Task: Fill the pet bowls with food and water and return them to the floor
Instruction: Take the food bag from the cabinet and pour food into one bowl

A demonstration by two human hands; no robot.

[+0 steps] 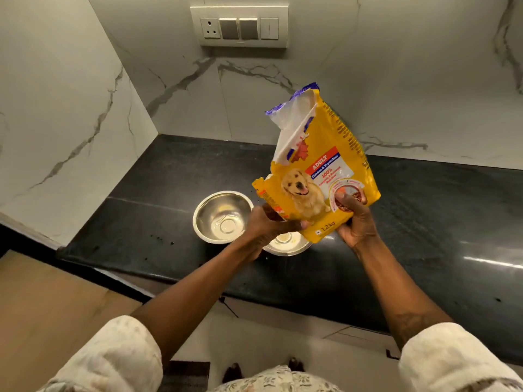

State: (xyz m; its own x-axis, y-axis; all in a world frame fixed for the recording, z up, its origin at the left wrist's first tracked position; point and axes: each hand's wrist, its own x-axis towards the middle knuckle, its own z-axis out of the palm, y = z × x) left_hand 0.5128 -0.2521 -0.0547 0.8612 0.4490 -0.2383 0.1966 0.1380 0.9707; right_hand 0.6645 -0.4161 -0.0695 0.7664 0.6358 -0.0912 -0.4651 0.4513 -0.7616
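A yellow dog food bag [317, 171] with a torn-open top is held upright above the black counter [424, 222]. My left hand [267, 224] grips its lower left corner and my right hand [355, 219] grips its lower right edge. An empty steel bowl [222, 216] stands on the counter just left of my left hand. A second steel bowl [288, 243] sits beneath the bag, mostly hidden by the bag and my left hand.
The counter runs into a corner of white marble walls. A switch panel [239, 26] with a socket is on the back wall. Small dark specks [158, 238] dot the counter left of the bowls. A wooden surface [42, 306] lies lower left; my feet show below.
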